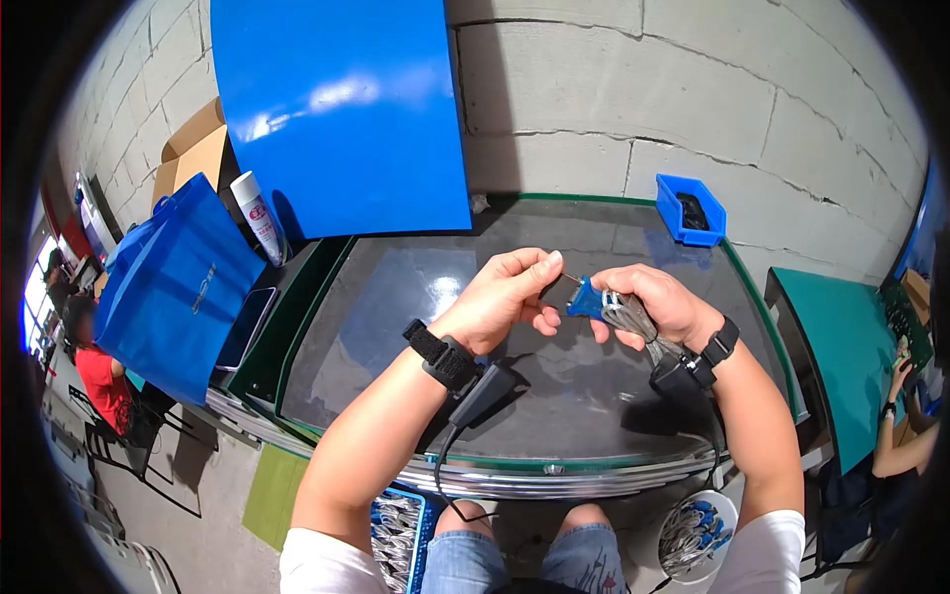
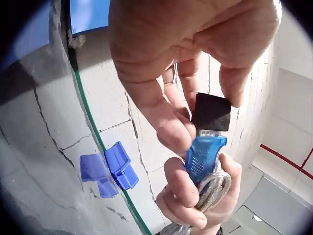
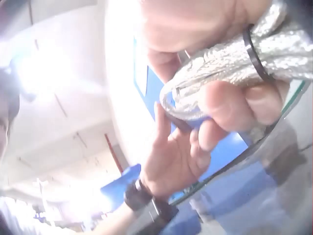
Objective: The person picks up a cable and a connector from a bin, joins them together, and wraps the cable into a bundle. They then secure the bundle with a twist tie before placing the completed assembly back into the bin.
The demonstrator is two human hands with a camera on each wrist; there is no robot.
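A translucent blue cable connector (image 1: 586,297) with a metal plug end is in the right hand (image 1: 653,302), whose fingers and thumb grip it with its coiled silver cable (image 1: 625,315). A black tie (image 3: 255,54) binds the coil in the right wrist view. Thumb and fingers of the left hand (image 1: 507,297) pinch a small black cap (image 2: 212,112). This cap sits right at the metal end of the blue connector (image 2: 203,159) in the left wrist view. Both hands are raised over the dark tabletop (image 1: 396,376), their fingertips close together.
A blue bin (image 1: 693,210) with dark contents stands at the back right corner. To the left are a blue bag (image 1: 178,287), a spray can (image 1: 259,220) and a phone (image 1: 247,327). Below the front edge are a blue basket (image 1: 426,505) and white bucket (image 1: 727,510) of cables.
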